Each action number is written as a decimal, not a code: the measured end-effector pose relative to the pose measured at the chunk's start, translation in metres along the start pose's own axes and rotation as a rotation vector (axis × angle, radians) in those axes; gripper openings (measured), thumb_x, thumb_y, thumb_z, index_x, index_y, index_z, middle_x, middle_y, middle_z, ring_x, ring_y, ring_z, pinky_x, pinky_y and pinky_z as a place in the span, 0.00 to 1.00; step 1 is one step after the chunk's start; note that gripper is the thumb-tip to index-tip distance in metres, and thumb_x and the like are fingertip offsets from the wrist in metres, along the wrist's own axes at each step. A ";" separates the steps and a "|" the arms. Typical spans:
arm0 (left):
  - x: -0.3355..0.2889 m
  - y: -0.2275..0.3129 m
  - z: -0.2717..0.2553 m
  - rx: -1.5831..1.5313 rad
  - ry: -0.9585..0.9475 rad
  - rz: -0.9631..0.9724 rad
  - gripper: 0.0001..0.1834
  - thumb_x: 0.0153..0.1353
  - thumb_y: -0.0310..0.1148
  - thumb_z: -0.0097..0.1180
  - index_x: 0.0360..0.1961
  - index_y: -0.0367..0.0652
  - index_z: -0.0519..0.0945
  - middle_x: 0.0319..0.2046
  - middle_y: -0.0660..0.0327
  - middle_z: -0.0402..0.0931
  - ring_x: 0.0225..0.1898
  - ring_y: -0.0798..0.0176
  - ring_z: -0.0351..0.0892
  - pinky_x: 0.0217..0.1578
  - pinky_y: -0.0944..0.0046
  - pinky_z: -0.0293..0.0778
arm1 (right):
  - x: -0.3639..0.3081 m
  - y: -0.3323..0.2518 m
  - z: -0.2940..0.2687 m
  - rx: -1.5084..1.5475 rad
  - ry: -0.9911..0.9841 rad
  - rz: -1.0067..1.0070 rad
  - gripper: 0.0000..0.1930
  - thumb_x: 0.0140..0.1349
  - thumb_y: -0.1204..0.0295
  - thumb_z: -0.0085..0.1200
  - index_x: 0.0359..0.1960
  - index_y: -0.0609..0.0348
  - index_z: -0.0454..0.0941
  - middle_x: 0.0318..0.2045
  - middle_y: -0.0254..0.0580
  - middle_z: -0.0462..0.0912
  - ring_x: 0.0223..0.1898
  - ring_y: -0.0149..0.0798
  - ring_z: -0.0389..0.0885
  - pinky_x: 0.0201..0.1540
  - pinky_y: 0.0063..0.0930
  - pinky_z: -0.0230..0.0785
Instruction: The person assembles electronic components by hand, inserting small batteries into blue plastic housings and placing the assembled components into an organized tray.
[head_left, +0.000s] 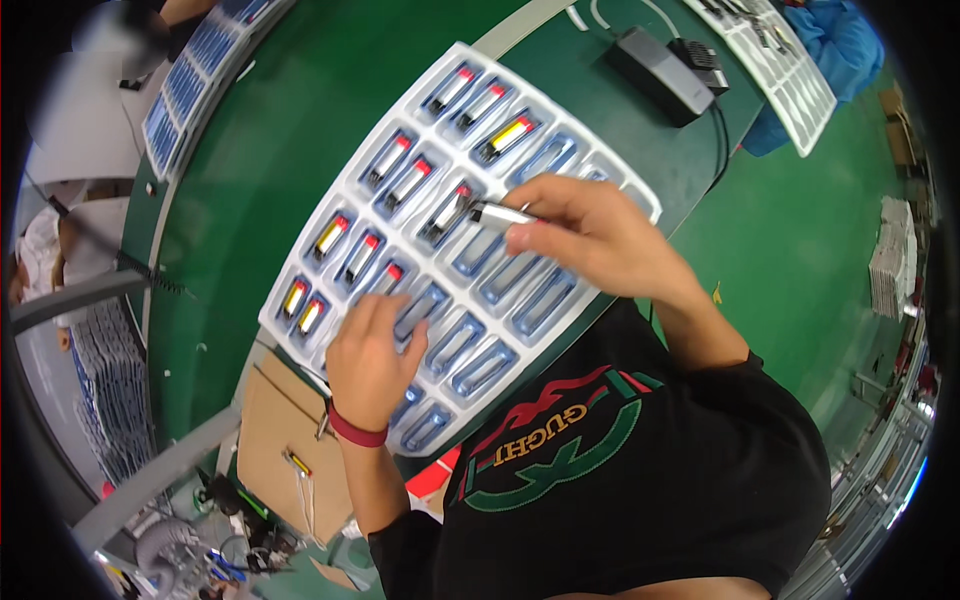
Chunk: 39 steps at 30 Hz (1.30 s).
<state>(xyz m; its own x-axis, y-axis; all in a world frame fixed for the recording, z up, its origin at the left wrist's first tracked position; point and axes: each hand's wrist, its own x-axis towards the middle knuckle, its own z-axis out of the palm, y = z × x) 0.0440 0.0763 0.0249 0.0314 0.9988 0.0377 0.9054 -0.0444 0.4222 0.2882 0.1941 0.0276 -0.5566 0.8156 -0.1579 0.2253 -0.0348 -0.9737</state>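
A white plastic tray (352, 188) with rows of clear bluish pockets lies slantwise before me. Pockets on its left and upper side hold small silver pieces that look like battery cells, with red or yellow ends (408, 185); several nearer and right-hand pockets (455, 342) hold none. My right hand (590, 230) pinches a silver battery-like cell (503, 217) between thumb and fingers, above the tray beside a filled pocket. My left hand (372, 345), with a dark red wristband, hovers over or rests on the tray's near-left pockets, fingers apart, next to a red-ended cell (388, 280).
A black box-shaped power adapter (660, 75) with cables sits on the green table behind the tray. Other trays stand at upper left (200, 85) and upper right (790, 80), with people nearby. Brown cardboard (285, 430) at lower left bears a small yellow-ended part with wires.
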 end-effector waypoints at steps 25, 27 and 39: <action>-0.008 0.018 -0.005 -1.606 0.491 -0.120 0.33 0.60 0.23 0.54 0.66 0.38 0.58 0.56 0.52 0.67 0.56 0.56 0.72 0.56 0.57 0.70 | 0.002 -0.024 0.018 0.604 -0.390 -0.123 0.13 0.67 0.71 0.50 0.49 0.64 0.69 0.36 0.42 0.80 0.20 0.24 0.74 0.22 0.17 0.67; -0.011 0.012 0.003 -1.527 0.514 -0.130 0.34 0.58 0.21 0.54 0.66 0.38 0.58 0.55 0.52 0.68 0.56 0.53 0.72 0.56 0.55 0.69 | 0.007 -0.018 0.008 0.174 -0.215 -0.367 0.11 0.64 0.71 0.55 0.45 0.61 0.75 0.36 0.40 0.79 0.25 0.26 0.77 0.27 0.18 0.70; 0.018 0.036 0.002 -1.240 0.657 -0.050 0.27 0.42 0.08 0.64 0.39 0.41 0.64 0.47 0.40 0.76 0.51 0.49 0.77 0.49 0.58 0.76 | 0.018 -0.051 0.020 0.295 0.035 -0.533 0.17 0.51 0.76 0.67 0.43 0.64 0.79 0.32 0.37 0.80 0.19 0.16 0.70 0.21 0.11 0.60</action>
<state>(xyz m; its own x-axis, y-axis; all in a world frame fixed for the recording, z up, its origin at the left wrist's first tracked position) 0.0782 0.0930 0.0391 -0.5026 0.8230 0.2646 -0.0688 -0.3432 0.9367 0.2508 0.1986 0.0714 -0.5038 0.7831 0.3646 -0.3109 0.2294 -0.9223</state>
